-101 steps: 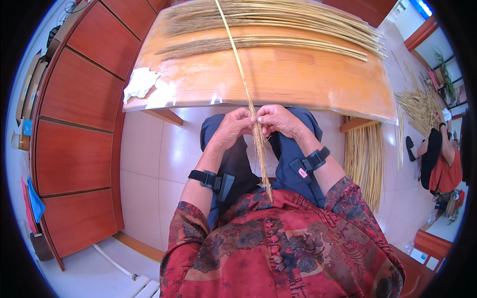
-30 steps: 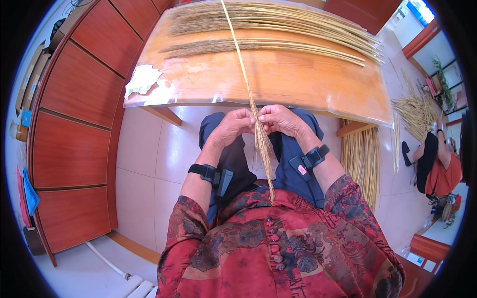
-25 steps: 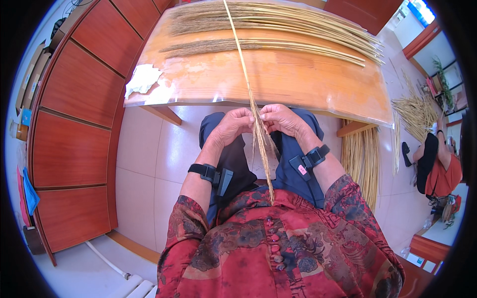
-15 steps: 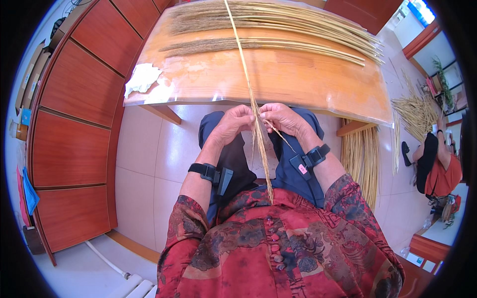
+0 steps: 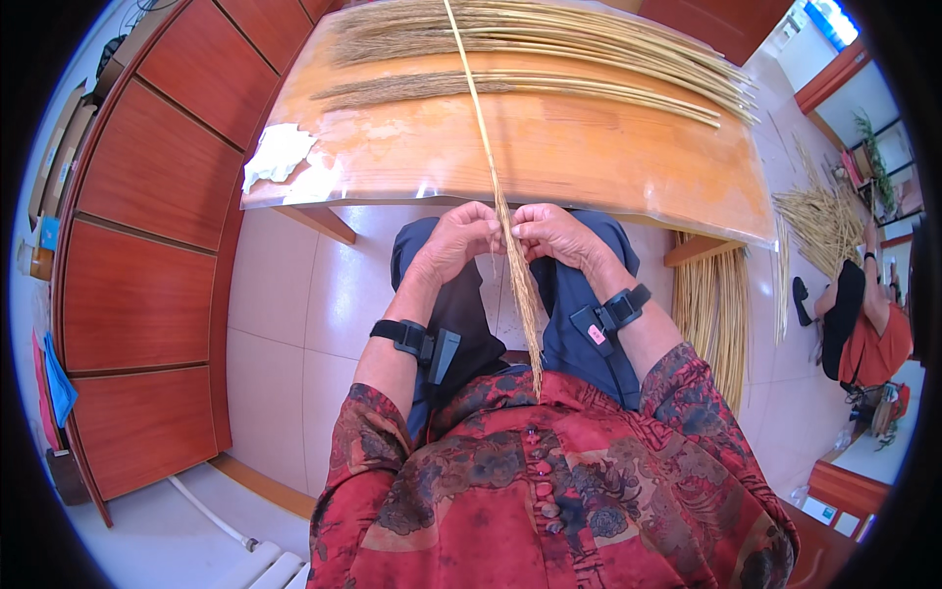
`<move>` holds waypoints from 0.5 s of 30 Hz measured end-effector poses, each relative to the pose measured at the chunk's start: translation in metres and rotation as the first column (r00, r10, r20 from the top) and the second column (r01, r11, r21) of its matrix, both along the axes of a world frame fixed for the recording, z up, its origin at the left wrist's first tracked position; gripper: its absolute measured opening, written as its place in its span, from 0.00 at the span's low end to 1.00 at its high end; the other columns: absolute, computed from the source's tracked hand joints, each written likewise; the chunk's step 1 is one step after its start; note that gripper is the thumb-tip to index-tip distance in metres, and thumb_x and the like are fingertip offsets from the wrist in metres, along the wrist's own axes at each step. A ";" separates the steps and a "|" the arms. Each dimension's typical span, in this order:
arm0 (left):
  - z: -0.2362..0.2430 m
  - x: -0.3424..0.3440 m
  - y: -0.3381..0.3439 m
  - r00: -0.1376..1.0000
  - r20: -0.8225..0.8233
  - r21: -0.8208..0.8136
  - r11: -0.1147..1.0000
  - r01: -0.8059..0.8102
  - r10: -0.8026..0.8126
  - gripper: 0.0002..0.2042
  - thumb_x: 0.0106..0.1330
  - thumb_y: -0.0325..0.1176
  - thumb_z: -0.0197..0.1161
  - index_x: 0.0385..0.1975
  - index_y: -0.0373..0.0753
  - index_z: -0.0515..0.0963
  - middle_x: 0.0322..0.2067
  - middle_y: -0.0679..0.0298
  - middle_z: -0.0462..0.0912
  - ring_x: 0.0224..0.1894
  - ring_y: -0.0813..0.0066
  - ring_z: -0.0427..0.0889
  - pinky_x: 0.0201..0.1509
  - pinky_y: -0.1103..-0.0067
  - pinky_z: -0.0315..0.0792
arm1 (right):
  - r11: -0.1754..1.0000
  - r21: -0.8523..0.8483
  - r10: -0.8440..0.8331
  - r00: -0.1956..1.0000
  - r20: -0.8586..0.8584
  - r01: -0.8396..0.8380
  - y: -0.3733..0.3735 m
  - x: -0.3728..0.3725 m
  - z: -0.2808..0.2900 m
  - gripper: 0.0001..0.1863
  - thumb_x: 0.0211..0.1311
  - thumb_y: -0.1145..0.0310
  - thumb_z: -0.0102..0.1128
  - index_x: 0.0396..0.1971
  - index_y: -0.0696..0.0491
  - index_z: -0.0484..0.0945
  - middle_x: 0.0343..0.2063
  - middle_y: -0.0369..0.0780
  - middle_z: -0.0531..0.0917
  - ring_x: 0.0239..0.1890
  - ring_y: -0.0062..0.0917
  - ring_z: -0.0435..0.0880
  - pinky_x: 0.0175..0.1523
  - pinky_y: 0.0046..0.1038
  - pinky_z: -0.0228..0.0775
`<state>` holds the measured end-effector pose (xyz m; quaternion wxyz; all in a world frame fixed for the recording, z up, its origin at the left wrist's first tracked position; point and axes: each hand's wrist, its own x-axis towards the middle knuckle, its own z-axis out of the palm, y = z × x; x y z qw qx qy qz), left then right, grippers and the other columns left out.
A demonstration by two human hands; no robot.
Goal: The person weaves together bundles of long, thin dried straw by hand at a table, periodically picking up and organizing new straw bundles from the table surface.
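Note:
One long dry broomcorn stalk (image 5: 519, 275) runs across the table edge toward my lap, its stem on the far side and its feathery seed head near my shirt. My left hand (image 5: 463, 239) pinches the base of the head from the left, thumb and fingertips together. From the other side my right hand (image 5: 555, 236) has its fingertips closed at the same spot. The exact contact between the fingertips and the thin sprays is too small to make out. Beyond lie more broomcorn stalks (image 5: 618, 57) in rows, heads to the left, on the wooden table (image 5: 412, 147).
White crumpled paper (image 5: 279, 155) lies at the table's left corner. Stalk bundles (image 5: 724, 324) rest beneath the right end, and a loose stalk pile (image 5: 824, 224) covers floor farther right. Another person (image 5: 871, 344) sits there. A reddish cabinet (image 5: 137, 304) stands left.
The thin side sprig that stuck out below my right hand no longer shows apart from the head. Both hands stay at nearly the same place on the stalk.

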<state>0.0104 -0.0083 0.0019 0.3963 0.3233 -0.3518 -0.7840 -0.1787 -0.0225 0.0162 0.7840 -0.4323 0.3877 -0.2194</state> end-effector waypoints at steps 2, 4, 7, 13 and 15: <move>0.001 0.000 -0.001 0.999 -0.048 0.000 1.000 -0.005 0.005 0.05 0.54 0.30 0.57 0.25 0.37 0.70 0.25 0.65 0.74 0.27 0.77 0.75 0.38 0.77 0.73 | 1.000 0.005 0.000 1.000 0.003 0.000 -0.003 -0.002 -0.008 0.07 0.51 0.68 0.54 0.28 0.55 0.71 0.20 0.34 0.74 0.21 0.15 0.73 0.29 0.18 0.70; 0.001 -0.001 0.000 0.999 -0.048 0.017 1.000 0.023 -0.023 0.06 0.57 0.32 0.56 0.26 0.37 0.69 0.24 0.65 0.74 0.26 0.77 0.75 0.35 0.76 0.74 | 1.000 0.008 0.004 1.000 0.008 -0.004 -0.004 -0.002 -0.008 0.07 0.51 0.69 0.54 0.28 0.55 0.71 0.20 0.33 0.74 0.20 0.15 0.73 0.29 0.18 0.70; 0.001 -0.001 0.002 0.985 0.096 0.047 0.989 0.142 -0.146 0.08 0.57 0.34 0.56 0.28 0.37 0.69 0.26 0.64 0.74 0.28 0.74 0.76 0.35 0.75 0.74 | 0.999 -0.010 -0.033 0.999 0.013 0.034 0.001 0.003 -0.001 0.07 0.50 0.69 0.54 0.29 0.56 0.71 0.18 0.32 0.72 0.19 0.14 0.71 0.26 0.16 0.68; 0.012 -0.010 0.008 0.934 0.277 -0.003 0.971 0.237 -0.227 0.12 0.55 0.38 0.59 0.33 0.37 0.71 0.28 0.64 0.76 0.31 0.79 0.77 0.33 0.80 0.74 | 0.996 -0.082 -0.044 0.999 -0.019 0.042 -0.003 0.000 -0.013 0.08 0.49 0.69 0.55 0.29 0.56 0.72 0.17 0.32 0.71 0.17 0.13 0.69 0.23 0.15 0.65; 0.007 -0.008 0.008 0.951 0.249 -0.007 0.982 0.189 -0.182 0.09 0.56 0.36 0.59 0.31 0.38 0.71 0.27 0.65 0.76 0.29 0.79 0.77 0.33 0.81 0.74 | 0.995 -0.081 -0.058 0.997 -0.044 0.055 -0.003 0.002 -0.012 0.08 0.49 0.69 0.55 0.29 0.56 0.72 0.17 0.32 0.71 0.17 0.12 0.69 0.23 0.15 0.65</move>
